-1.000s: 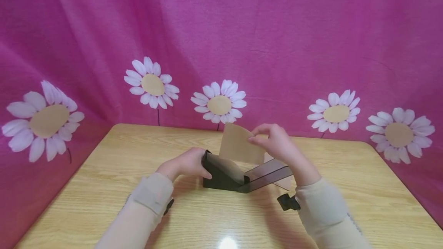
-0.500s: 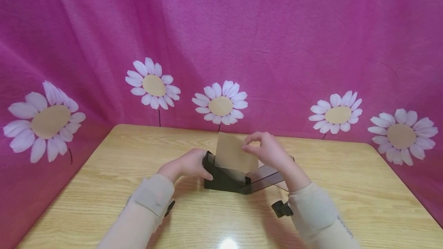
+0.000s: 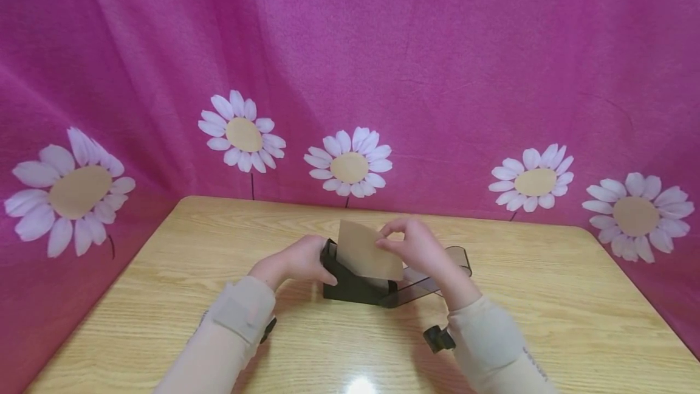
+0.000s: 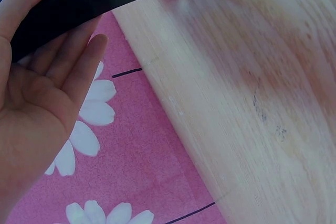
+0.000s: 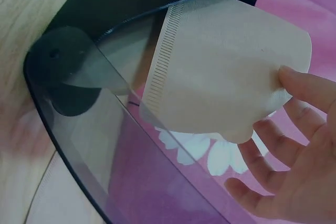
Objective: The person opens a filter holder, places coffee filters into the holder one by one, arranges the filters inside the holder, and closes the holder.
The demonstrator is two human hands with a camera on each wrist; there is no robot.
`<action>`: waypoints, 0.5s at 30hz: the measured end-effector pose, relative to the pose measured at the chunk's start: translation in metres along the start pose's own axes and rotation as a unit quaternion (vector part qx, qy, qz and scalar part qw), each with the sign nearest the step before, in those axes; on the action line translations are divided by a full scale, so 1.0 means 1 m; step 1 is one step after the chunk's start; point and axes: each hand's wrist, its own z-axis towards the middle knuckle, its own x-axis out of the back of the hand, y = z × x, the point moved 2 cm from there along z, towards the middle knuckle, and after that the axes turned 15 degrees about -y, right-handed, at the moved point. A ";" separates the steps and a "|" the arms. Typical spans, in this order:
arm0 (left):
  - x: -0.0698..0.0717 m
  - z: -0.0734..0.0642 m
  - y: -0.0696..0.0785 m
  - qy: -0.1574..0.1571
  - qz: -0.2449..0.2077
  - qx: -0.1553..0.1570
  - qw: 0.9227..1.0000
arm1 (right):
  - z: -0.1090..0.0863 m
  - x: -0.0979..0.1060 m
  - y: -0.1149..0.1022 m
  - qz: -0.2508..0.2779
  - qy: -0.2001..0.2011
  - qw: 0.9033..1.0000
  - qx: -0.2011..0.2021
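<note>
A black box (image 3: 350, 283) with a hinged, see-through smoky lid (image 5: 152, 177) stands on the table, its lid swung open to the right. My left hand (image 3: 298, 259) grips the box's left end, thumb on the near side; in the left wrist view the fingers of the left hand (image 4: 47, 82) reach along its dark wall. Between thumb and fingers, my right hand (image 3: 412, 245) pinches a tan paper coffee filter (image 3: 363, 252). The filter's crimped seam shows in the right wrist view, where the coffee filter (image 5: 226, 66) has one end inside the box's opening.
Behind the lid, partly hidden, a pale flat sheet (image 5: 63, 198) lies on the wooden table (image 3: 219, 224). A pink cloth (image 3: 437, 78) with daisies hangs close behind the table's far edge.
My right hand has moved down and left, lowering the coffee filter from above the box into its opening. The left hand keeps its hold on the box.
</note>
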 end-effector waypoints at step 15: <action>0.000 0.000 0.000 -0.004 0.004 -0.004 1.000 | 0.003 -0.020 0.004 -0.003 0.002 1.000 0.012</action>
